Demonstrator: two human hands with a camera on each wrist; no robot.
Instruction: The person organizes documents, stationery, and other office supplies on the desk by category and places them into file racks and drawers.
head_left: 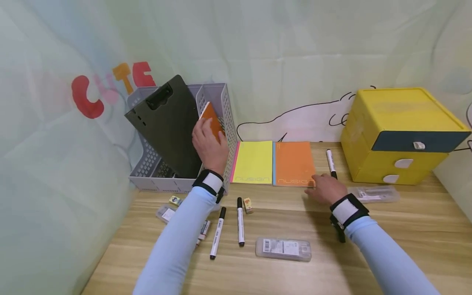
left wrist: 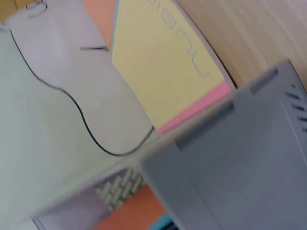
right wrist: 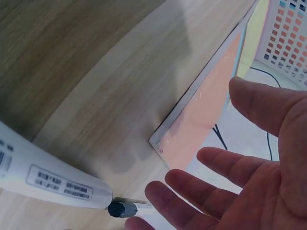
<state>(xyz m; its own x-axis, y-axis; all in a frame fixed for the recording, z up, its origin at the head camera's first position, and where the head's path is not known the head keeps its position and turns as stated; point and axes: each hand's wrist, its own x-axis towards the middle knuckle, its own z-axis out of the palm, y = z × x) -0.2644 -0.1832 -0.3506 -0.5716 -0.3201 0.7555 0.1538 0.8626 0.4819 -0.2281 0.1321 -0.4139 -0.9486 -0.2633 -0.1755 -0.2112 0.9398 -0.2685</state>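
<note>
Grey rack [head_left: 158,185] at worktop's [head_left: 280,278] back-left corner: left hand [head_left: 211,149], fingers pinching the orange notebook [head_left: 215,120] leaning in its right slot. Second orange notebook [head_left: 293,162] flat, back edge; right hand [head_left: 328,189] near, fingers spread.

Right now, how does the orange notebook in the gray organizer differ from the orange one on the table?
Pose: the organizer notebook stands up inside the gray organizer; the table notebook lies flat on the table.
Hands: the left hand hides part of the organizer notebook; the right hand is by the table notebook's near corner.
Both have orange covers.
</note>
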